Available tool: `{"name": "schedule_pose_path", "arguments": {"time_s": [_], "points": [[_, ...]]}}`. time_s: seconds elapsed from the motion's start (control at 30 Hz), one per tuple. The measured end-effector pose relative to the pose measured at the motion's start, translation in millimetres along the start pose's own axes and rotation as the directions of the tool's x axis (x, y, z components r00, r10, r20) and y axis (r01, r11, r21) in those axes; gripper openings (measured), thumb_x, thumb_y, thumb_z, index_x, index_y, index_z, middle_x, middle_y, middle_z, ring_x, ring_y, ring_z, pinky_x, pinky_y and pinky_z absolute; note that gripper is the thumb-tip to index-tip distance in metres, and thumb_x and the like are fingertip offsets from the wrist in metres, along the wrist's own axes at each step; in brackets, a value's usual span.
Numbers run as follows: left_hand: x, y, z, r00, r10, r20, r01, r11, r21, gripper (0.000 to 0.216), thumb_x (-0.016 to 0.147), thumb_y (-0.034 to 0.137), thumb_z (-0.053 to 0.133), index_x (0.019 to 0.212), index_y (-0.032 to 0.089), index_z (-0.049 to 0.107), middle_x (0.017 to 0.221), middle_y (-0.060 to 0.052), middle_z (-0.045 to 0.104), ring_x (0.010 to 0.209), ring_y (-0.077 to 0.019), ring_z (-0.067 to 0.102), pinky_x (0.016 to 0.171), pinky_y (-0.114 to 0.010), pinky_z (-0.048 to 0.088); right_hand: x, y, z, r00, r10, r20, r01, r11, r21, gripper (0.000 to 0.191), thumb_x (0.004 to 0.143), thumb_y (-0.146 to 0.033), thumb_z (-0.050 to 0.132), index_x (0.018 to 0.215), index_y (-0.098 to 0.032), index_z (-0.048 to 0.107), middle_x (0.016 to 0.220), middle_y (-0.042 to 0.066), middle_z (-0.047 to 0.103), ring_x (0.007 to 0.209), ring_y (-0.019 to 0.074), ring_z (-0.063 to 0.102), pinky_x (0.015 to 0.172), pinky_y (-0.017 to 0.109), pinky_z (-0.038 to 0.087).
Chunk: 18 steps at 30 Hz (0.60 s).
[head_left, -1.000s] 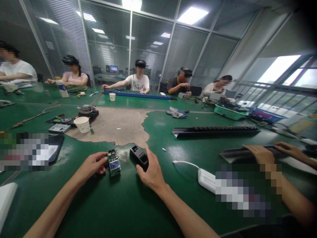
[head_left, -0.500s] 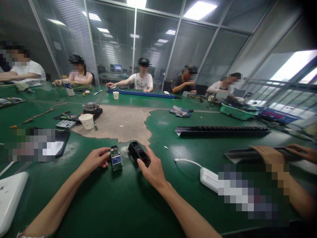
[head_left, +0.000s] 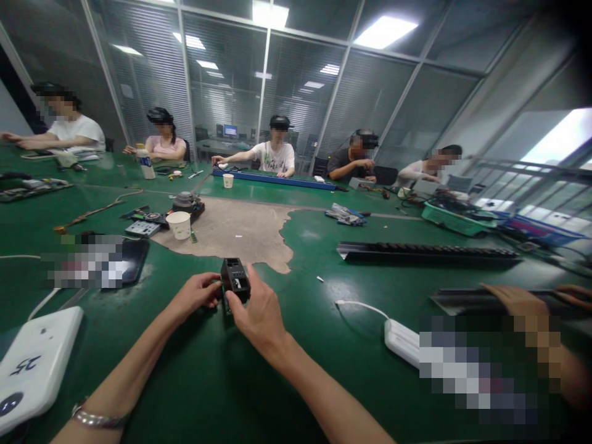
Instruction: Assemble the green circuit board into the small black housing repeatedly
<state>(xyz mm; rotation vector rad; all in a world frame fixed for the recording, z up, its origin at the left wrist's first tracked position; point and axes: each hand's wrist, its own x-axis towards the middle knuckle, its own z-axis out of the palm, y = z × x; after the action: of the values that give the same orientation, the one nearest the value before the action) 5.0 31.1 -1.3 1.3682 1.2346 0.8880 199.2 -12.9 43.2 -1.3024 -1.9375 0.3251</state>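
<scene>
In the head view, my right hand (head_left: 261, 308) grips a black plastic housing (head_left: 235, 282) with rectangular openings in its top face, thumb on the near side and fingers along the right. My left hand (head_left: 200, 292) is at the housing's left side, its fingers curled around the small circuit board, which is almost wholly hidden; only a dark sliver shows below the housing. The housing stands over the board, close against it. How far the two fit together cannot be made out. Both are held just above the green table (head_left: 185, 376).
A paper cup (head_left: 179, 226) and electronic parts (head_left: 143, 229) lie ahead on the left. White power bank-like blocks (head_left: 44, 370) flank my arms. Black rails (head_left: 430, 253) lie on the right, where another person's hand (head_left: 520, 302) rests. Several people sit across the table.
My right hand has carried the black housing left and over the circuit board, which it now covers. The left hand stays by the board. The view has shifted slightly left.
</scene>
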Motion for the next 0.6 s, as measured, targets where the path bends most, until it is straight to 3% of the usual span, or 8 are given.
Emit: {"name": "schedule_pose_path", "arguments": {"time_s": [0.2, 0.4, 0.6], "points": [[-1, 2, 0, 1.000, -0.007, -0.008, 0.006, 0.998, -0.055, 0.052, 0.078, 0.041, 0.064, 0.119, 0.010, 0.056, 0.067, -0.002, 0.066, 0.049, -0.0113, 0.060, 0.048, -0.021, 0.045, 0, -11, 9, 0.998, 0.005, 0.067, 0.008, 0.981, -0.194, 0.071, 0.084, -0.039, 0.056, 0.143, -0.011, 0.029, 0.097, 0.015, 0.066, 0.087, 0.0286, 0.063, 0.075, 0.038, 0.050], [-1, 5, 2, 0.998, -0.048, -0.048, 0.045, 0.997, -0.069, 0.045, 0.081, 0.026, 0.051, 0.123, 0.010, 0.050, 0.064, 0.001, 0.062, 0.047, -0.0100, 0.059, 0.047, -0.020, 0.046, -2, -12, 9, 0.996, -0.005, 0.088, 0.025, 0.974, -0.225, 0.072, 0.083, -0.037, 0.056, 0.143, -0.009, 0.028, 0.097, 0.015, 0.065, 0.088, 0.0291, 0.062, 0.075, 0.037, 0.049], [0, 6, 3, 0.996, -0.046, -0.079, 0.043, 0.998, -0.050, 0.042, 0.085, 0.033, 0.048, 0.120, 0.010, 0.051, 0.061, 0.003, 0.058, 0.043, -0.0095, 0.054, 0.040, -0.019, 0.042, -6, -10, 13, 0.992, 0.000, 0.125, 0.033, 0.964, -0.265, 0.073, 0.082, -0.038, 0.057, 0.143, -0.010, 0.029, 0.093, 0.015, 0.066, 0.084, 0.0301, 0.063, 0.072, 0.039, 0.049]]}}
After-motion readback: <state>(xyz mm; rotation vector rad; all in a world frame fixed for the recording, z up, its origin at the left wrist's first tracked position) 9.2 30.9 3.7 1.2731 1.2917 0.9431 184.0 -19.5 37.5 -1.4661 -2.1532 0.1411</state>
